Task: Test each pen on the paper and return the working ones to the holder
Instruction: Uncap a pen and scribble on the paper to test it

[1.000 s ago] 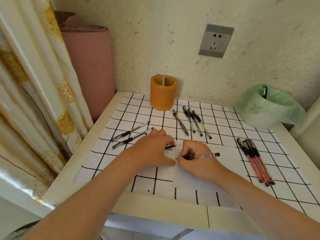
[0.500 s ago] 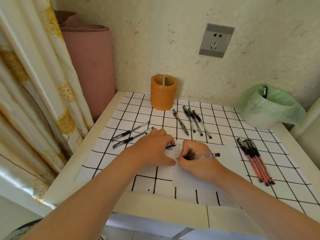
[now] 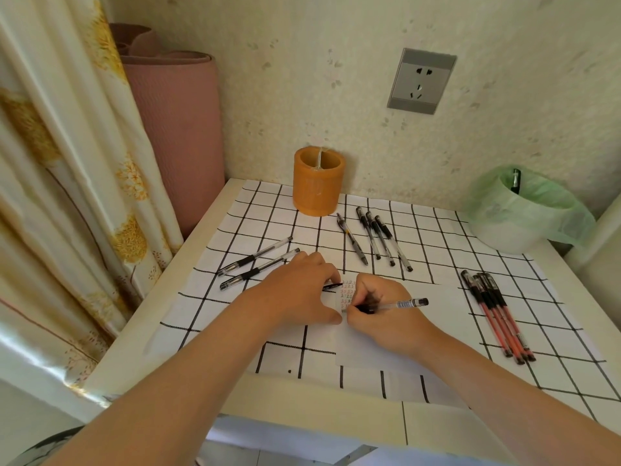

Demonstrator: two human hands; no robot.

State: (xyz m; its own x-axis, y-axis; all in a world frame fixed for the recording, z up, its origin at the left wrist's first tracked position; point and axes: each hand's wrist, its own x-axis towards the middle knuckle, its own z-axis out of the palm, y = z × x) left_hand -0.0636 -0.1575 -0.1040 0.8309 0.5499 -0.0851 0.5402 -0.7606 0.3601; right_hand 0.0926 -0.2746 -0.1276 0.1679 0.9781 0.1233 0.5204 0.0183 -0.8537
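Table (image 3: pixel 302 398): cream top in a corner, covered by a white cloth (image 3: pixel 433 230) with a black grid.
Paper (image 3: pixel 447 317): lies on the cloth near the front, small marks at its top left.
Right hand (image 3: pixel 386 317): fingers clamped round a black pen (image 3: pixel 403 303), tip on the paper.
Left hand (image 3: pixel 295 290): palm down on the paper's left edge; a short black piece shows under its fingers, grip unclear.
Holder (image 3: pixel 317 183): orange, upright at the back by the wall (image 3: pixel 302 79).
Loose pens: four black pens (image 3: pixel 376 240) near the holder, two pens (image 3: pixel 258 264) left, red pens (image 3: pixel 497 317) right.
Bin (image 3: pixel 517 216): green-lined, back right corner.
Room: socket (image 3: pixel 421 80) on the wall, curtain (image 3: pixel 50 163) and rolled mat (image 3: pixel 178 129) left.
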